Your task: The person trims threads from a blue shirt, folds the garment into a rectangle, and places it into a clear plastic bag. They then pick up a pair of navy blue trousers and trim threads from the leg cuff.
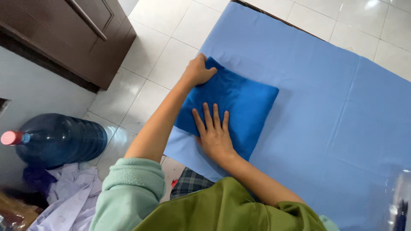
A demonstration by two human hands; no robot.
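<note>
Folded dark-blue cloth (231,105) on light-blue-covered table (325,85): left hand (199,70) gripping its far corner; right hand (214,132) flat, open, on its near edge.

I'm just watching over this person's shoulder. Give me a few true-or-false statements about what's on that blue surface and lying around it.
1. Both hands rest on a folded dark blue cloth. True: the left hand grips its far corner and the right hand lies flat on it.
2. The cloth lies on a red sheet. False: it lies on a light blue sheet.
3. A large blue water bottle lies on the tiled floor. True.
4. The bottle's cap is green. False: it is pinkish red.
</note>
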